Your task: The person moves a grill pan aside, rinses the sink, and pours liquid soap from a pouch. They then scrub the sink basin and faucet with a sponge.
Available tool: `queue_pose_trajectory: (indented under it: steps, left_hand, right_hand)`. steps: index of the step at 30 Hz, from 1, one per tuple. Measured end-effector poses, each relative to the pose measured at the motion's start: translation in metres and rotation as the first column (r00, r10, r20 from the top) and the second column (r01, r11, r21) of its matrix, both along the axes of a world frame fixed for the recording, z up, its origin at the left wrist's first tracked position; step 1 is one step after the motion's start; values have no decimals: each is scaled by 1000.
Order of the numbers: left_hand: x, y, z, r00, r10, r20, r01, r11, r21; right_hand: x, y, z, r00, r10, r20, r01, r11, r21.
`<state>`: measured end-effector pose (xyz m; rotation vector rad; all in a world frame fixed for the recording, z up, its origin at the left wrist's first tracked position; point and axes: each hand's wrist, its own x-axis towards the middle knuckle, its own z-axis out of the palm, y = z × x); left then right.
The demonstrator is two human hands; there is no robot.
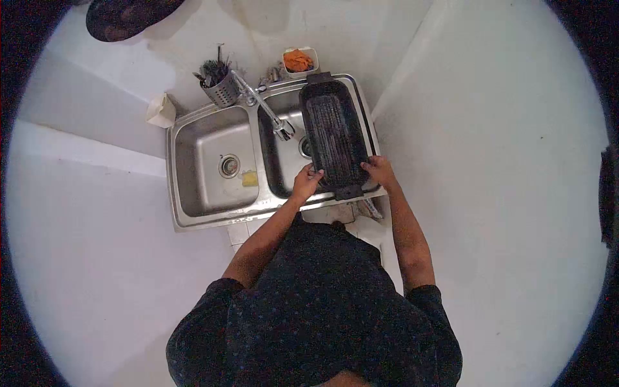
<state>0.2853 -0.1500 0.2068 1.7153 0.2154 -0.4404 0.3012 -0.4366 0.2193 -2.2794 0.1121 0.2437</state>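
A long black ribbed grill pan (332,132) with a tab handle at each end lies over the right basin of the steel double sink (258,209). My left hand (307,183) grips its left rim near the front end, thumb on top. On the opposite rim, my right hand (378,171) holds the pan the same way, thumb over the edge. The fingers under the rims are hidden. Just left of the pan, the chrome faucet (265,109) reaches over the right basin, and part of a drain shows beside the pan.
In the left basin, a yellow sponge (249,178) lies near the drain (229,166). Behind the sink stand a perforated utensil holder (223,90) with dark utensils and a white container (303,71) with an orange cloth (298,61). A cream container (161,111) sits at the back left corner.
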Motion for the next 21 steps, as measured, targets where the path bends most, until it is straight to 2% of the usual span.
queue_pose_trajectory:
  steps: [1,2,5,6,7,8,11,13,15,17,18,19,20,21]
  left_hand:
    - [-1,1,-1,1000,-1,-24,0,1000,-24]
    - [-1,2,-1,1000,4,-10,-4,1000,21]
    - [-2,5,5,999,21,39,-26,992,122]
    - [-3,8,11,998,36,59,-44,990,134]
    - [-4,11,9,996,52,78,-63,987,150]
    - [-5,16,9,990,115,79,-120,991,57]
    - [5,32,6,985,78,152,-98,987,127]
    - [7,23,50,990,116,85,-116,993,-15]
    - [22,16,67,995,95,6,-94,989,-114]
    - [30,1,73,992,14,127,20,963,-268]
    - [34,-1,66,980,16,199,58,931,-359]
    - [32,11,9,987,-61,150,116,913,-391]
    - [33,14,-8,998,-44,-43,14,837,-547]
    - [35,11,-20,973,-48,-225,-121,727,-676]
  right_hand:
    - [-2,0,1,1000,2,23,-2,1000,-11]
    - [-5,1,1,999,3,45,-2,1000,-23]
    - [-9,3,1,935,-34,353,114,972,-207]
    - [-12,3,6,950,-155,273,159,987,6]
    - [-16,1,17,953,-255,166,217,952,218]
    - [-19,0,29,942,-333,43,287,865,412]
    - [-18,26,108,857,-481,-184,464,566,682]
    - [3,56,93,890,-449,81,347,781,520]
    - [11,107,91,903,-341,261,207,879,430]
    - [13,158,110,935,-300,187,197,882,428]
    - [12,176,100,904,-365,221,227,849,477]
    - [13,199,78,876,-411,251,231,816,530]
    - [15,223,51,851,-447,274,222,780,585]
    - [23,227,10,915,-397,-73,340,660,670]
